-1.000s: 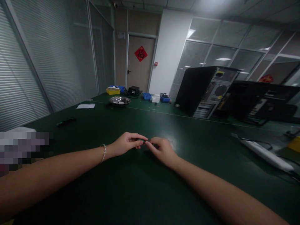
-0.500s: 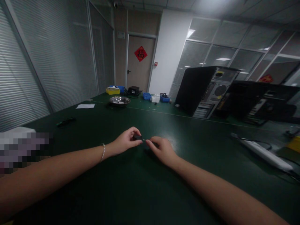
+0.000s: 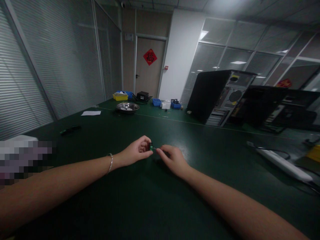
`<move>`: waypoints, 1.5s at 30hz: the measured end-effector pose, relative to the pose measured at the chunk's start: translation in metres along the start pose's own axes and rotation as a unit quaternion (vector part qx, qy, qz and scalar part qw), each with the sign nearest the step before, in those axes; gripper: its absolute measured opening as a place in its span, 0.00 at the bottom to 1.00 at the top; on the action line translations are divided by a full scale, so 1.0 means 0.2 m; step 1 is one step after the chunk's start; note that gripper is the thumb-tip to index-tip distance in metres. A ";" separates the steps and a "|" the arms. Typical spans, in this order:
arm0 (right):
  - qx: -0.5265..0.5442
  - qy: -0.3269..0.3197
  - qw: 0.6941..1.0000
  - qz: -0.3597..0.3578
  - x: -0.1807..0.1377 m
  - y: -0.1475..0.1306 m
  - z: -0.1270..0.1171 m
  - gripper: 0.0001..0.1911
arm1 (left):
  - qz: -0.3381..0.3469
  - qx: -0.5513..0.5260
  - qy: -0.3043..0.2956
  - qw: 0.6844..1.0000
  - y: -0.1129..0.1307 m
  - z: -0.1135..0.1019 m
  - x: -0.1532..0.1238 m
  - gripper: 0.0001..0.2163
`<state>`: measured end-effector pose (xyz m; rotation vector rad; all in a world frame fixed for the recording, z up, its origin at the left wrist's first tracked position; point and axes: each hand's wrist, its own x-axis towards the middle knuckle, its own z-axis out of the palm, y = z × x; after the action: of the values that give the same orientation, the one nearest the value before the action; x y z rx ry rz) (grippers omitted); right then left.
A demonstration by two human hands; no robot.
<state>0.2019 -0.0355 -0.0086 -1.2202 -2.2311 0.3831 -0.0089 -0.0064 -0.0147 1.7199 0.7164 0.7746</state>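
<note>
Between the thumb and fingers of my left hand (image 3: 140, 147) is a small black part with a green face (image 3: 151, 147), held above the dark green table (image 3: 130, 200). My right hand (image 3: 175, 160) is closed in a pinch just to the right of it. At the right fingertips shows a tiny thin piece (image 3: 155, 149), too small to name, which reaches toward the green face. Whether it touches that face I cannot tell. A bracelet circles my left wrist.
A steel bowl (image 3: 127, 107) stands toward the back, near a sheet of paper (image 3: 91, 113). Small blue bins (image 3: 156, 102) line the far edge. A black computer tower (image 3: 212, 95) is back right, a white power strip (image 3: 285, 163) at right. A dark green object (image 3: 70, 130) lies left.
The small part in my left hand has been turned, so its green face now shows where the black side did. My right hand has barely moved.
</note>
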 end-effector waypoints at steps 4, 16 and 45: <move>0.027 0.022 0.999 -0.015 0.00 0.00 0.00 0.13 | 0.011 0.032 0.005 0.999 0.00 0.00 0.00 0.17; 0.004 0.047 0.999 -0.022 0.00 0.01 0.00 0.10 | 0.081 0.162 0.036 0.983 0.01 0.00 -0.01 0.14; 0.026 0.011 0.999 -0.044 0.01 0.03 0.00 0.10 | 0.026 -0.004 0.021 0.999 0.02 0.00 0.01 0.11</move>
<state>0.2045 -0.0309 -0.0117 -1.0895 -2.2327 0.3889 -0.0070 -0.0067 -0.0103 1.7258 0.6989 0.8501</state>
